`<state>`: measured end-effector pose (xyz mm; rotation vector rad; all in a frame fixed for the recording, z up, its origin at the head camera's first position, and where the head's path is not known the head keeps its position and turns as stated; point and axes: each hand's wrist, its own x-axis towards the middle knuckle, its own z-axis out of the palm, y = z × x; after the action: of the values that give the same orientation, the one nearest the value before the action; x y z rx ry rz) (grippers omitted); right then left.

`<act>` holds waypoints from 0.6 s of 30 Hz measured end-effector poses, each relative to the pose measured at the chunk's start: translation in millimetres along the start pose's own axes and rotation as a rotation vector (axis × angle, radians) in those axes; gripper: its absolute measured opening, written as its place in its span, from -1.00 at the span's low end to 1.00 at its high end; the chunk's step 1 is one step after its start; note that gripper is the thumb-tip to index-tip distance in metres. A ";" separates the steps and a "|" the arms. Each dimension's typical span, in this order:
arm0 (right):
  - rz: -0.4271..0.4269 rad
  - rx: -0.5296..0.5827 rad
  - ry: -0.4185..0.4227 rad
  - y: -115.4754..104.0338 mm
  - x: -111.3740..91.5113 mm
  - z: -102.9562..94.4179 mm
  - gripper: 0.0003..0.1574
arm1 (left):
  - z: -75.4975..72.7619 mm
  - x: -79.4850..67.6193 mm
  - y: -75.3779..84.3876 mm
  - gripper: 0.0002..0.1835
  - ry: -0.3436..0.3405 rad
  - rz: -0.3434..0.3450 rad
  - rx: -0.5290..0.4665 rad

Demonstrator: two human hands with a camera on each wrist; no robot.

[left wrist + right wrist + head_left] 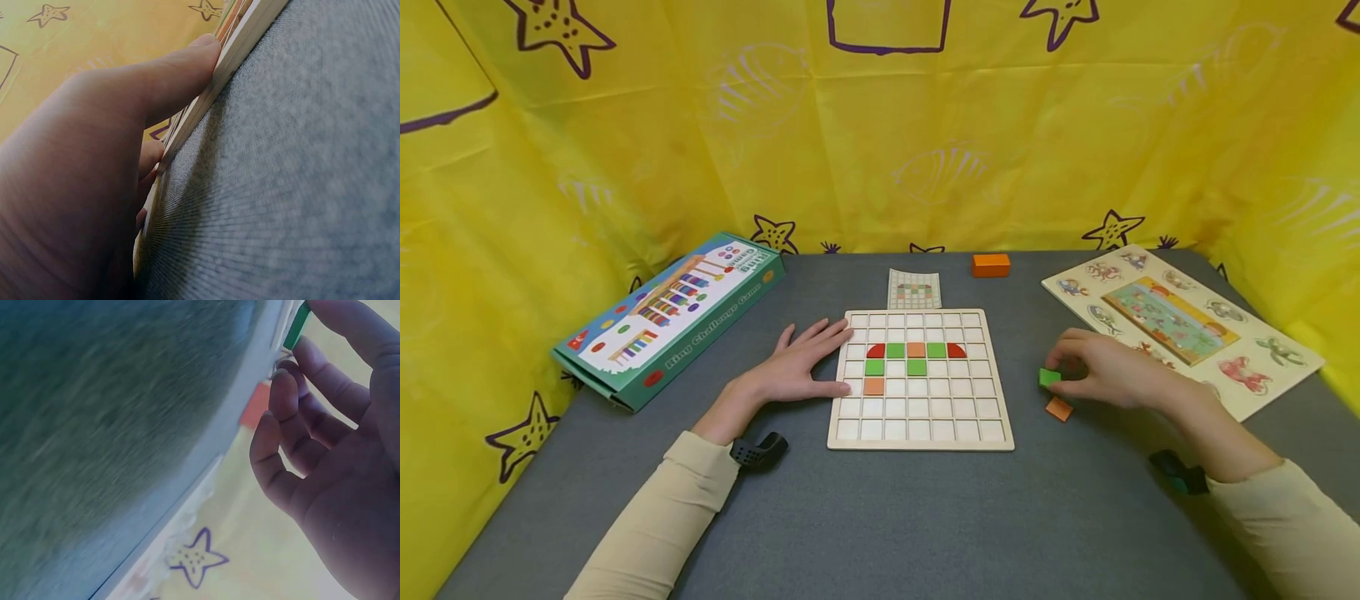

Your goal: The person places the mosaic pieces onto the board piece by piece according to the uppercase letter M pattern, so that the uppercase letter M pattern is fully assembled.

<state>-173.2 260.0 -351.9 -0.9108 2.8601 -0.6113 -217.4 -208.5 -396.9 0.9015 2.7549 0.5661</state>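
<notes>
A wooden grid board (921, 440) lies mid-table, with red, green and orange tiles in several of its upper cells. My left hand (797, 365) rests at its left edge, fingers spread and straight; in the left wrist view the thumb (181, 72) touches the board's rim. To the right of the board, my right hand (1108, 368) pinches a green square tile (1049, 378) between thumb and fingertips. That green tile (297, 326) also shows in the right wrist view. Just below it on the table lies an orange tile (1059, 408).
A small pattern card (913, 290) touches the board's far edge. An orange block (991, 266) stands behind, to the right. A green game box (670, 317) lies at left, and a sea-animal puzzle board (1255, 337) at right, partly behind my right hand. Yellow cloth (880, 150) encloses the table.
</notes>
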 end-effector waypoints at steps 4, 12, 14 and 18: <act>-0.035 0.013 0.007 -7.6 9.4 0.2 -0.85 | -0.5 -0.3 0.6 0.05 0.001 0.000 -0.003; -0.097 0.040 0.022 -22.0 25.7 2.7 -0.86 | -0.7 -0.3 0.8 0.05 0.003 0.006 -0.004; -0.096 0.050 0.016 -25.1 28.8 3.4 -0.86 | -0.7 -0.1 0.9 0.05 0.003 0.006 -0.003; -0.083 0.062 0.003 -30.4 34.5 5.0 -0.86 | -0.5 -0.1 0.9 0.04 0.002 0.009 -0.003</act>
<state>-184.1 215.9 -342.9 -1.0232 2.8002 -0.7059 -217.0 -208.1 -396.1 0.9144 2.7521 0.5723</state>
